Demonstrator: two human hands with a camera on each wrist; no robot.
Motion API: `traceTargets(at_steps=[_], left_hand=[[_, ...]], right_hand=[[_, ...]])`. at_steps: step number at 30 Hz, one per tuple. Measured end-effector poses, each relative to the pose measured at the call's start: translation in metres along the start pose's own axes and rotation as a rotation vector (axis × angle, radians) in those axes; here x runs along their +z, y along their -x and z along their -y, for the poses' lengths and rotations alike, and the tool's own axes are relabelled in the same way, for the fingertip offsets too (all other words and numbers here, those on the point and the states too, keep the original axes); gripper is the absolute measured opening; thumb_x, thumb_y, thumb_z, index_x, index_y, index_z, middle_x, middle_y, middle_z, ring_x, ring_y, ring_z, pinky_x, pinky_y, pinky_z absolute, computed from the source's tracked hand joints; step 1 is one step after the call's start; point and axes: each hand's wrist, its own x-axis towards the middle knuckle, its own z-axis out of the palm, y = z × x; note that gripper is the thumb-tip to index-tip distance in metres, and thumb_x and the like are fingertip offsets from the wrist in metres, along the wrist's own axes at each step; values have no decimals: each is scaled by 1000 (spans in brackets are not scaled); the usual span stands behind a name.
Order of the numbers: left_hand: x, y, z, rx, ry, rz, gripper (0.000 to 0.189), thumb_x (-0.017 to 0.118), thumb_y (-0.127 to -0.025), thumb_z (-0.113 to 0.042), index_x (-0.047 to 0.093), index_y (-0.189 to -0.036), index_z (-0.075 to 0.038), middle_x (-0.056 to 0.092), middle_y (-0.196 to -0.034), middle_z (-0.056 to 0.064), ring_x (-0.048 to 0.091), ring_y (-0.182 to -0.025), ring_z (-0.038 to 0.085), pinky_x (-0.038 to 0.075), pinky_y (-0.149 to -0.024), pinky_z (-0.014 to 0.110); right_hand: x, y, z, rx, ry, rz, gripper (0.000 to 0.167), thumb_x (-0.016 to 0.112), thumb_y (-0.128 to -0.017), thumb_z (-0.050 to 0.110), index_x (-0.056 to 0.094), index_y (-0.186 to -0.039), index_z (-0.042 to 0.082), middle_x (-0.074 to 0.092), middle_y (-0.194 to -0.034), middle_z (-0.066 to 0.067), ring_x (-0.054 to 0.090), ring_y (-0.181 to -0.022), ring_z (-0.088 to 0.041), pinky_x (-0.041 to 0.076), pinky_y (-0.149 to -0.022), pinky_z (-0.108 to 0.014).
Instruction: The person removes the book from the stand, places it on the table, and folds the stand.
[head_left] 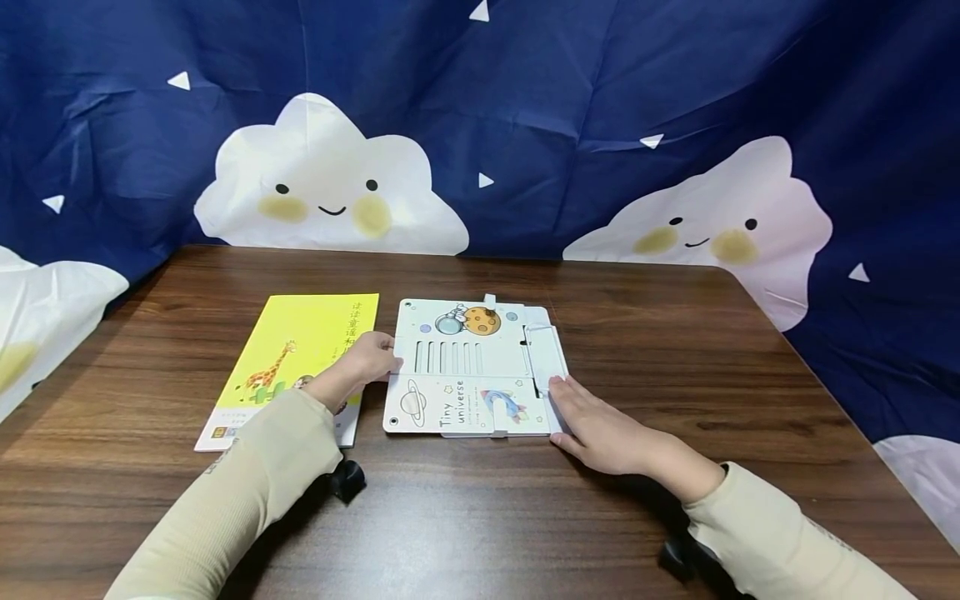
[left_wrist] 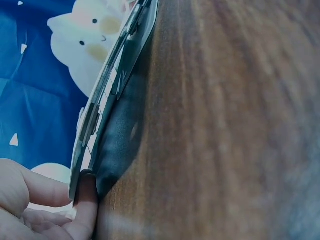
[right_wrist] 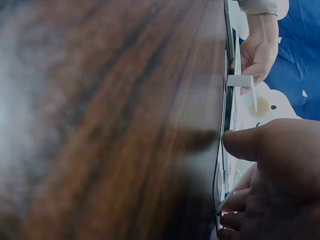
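Note:
A flat white book stand (head_left: 502, 358), printed with planets and "Tiny universe", lies folded out on the table. At its left edge my left hand (head_left: 369, 358) pinches the board, thumb above and a finger beneath. That edge of the board (left_wrist: 95, 120) is raised a little off the table in the left wrist view. My right hand (head_left: 603, 429) rests with fairly straight fingers on the flap (head_left: 550, 358) at the stand's right end. In the right wrist view the right thumb (right_wrist: 245, 144) touches the stand's near edge, beside a white clip (right_wrist: 241, 81).
A yellow booklet (head_left: 300, 333) with a giraffe on its cover lies left of the stand, partly under the left forearm. The brown wooden table (head_left: 480, 525) ends at a blue cloth (head_left: 517, 108) with printed clouds.

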Motion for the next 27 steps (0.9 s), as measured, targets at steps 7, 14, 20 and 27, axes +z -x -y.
traceTargets(at_steps=[7, 14, 20, 27], left_hand=[[-1, 0, 0, -1, 14, 4, 30, 46, -84, 3, 44, -112, 11, 50, -100, 19, 51, -85, 22, 46, -74, 31], [-1, 0, 2, -1, 28, 6, 29, 47, -84, 3, 44, -112, 11, 50, -101, 19, 51, -85, 22, 46, -74, 31], [-1, 2, 2, -15, 18, 1, 29, 47, -84, 2, 45, -111, 10, 50, -101, 19, 51, -85, 22, 46, -74, 31], [-1, 0, 1, -13, 28, 0, 29, 47, -84, 3, 45, -112, 10, 50, -102, 19, 51, -86, 22, 46, -75, 32]], right_hand=[[-2, -1, 3, 12, 46, 27, 61, 48, -89, 21, 19, -129, -15, 17, -134, -29, 11, -124, -37, 18, -98, -46], [-3, -2, 2, 0, 10, 35, 60, 47, -89, 20, 20, -128, -16, 17, -133, -31, 11, -124, -38, 17, -98, -46], [-9, -8, 2, 19, -84, 31, 63, 51, -87, 25, 25, -126, -17, 22, -131, -31, 16, -123, -38, 18, -98, -46], [-11, -23, 15, -91, -99, -104, 70, 61, -79, 31, 32, -127, -10, 32, -130, -24, 26, -121, -31, 23, -97, -41]])
